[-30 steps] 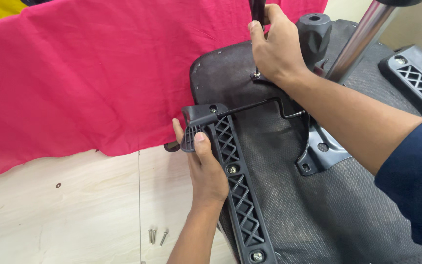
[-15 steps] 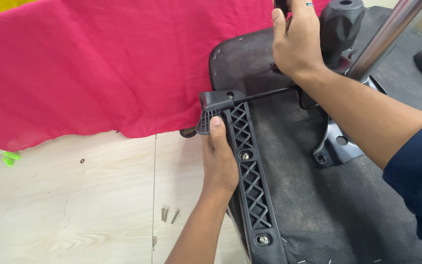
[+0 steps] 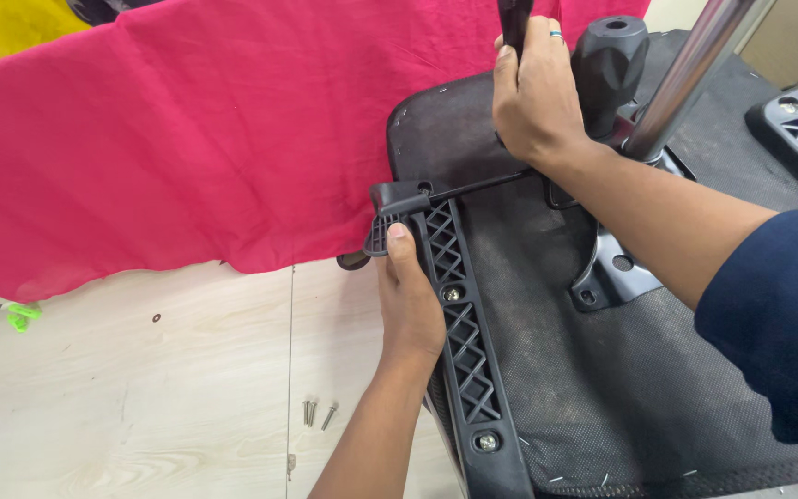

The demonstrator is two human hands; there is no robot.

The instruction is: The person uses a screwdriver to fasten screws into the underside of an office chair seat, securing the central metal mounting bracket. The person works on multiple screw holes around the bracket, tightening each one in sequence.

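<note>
- Armrest bracket, black latticed plastic, lies along the left edge of the upturned seat base, two screws showing in it.
- My left hand is clamped on that bracket, thumb pressed near its top end.
- My right hand is closed round a black tool handle above the seat base, beside the black knob and chrome column.
- Left of the bracket, loose screws lie on the pale wooden floor; pink cloth spreads beyond.

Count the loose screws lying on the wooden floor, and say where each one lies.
3 loose screws lie together on the floor, left of the left hand's forearm: two side by side, one slanted just right. More may hide under the chair.
</note>
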